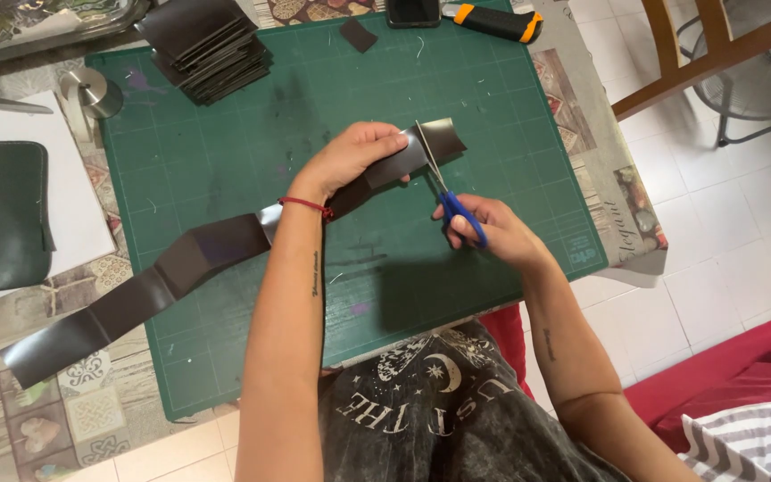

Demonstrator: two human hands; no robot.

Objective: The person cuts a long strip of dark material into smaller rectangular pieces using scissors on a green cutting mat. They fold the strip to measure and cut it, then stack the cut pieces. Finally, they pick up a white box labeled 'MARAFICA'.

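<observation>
Carefully, with the left hand [354,159] pinching the dark strip [180,263] over the mat's [225,161] middle, the right hand [493,234], gripping the scissors [446,198], should probably cut squarely across, the strip kept taut.

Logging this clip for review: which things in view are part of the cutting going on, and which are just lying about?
In use:
left hand
right hand
dark strip
blue-handled scissors
green cutting mat
stack of cut dark pieces

Lying about:
utility knife
phone
tape roll
dark pouch
</observation>
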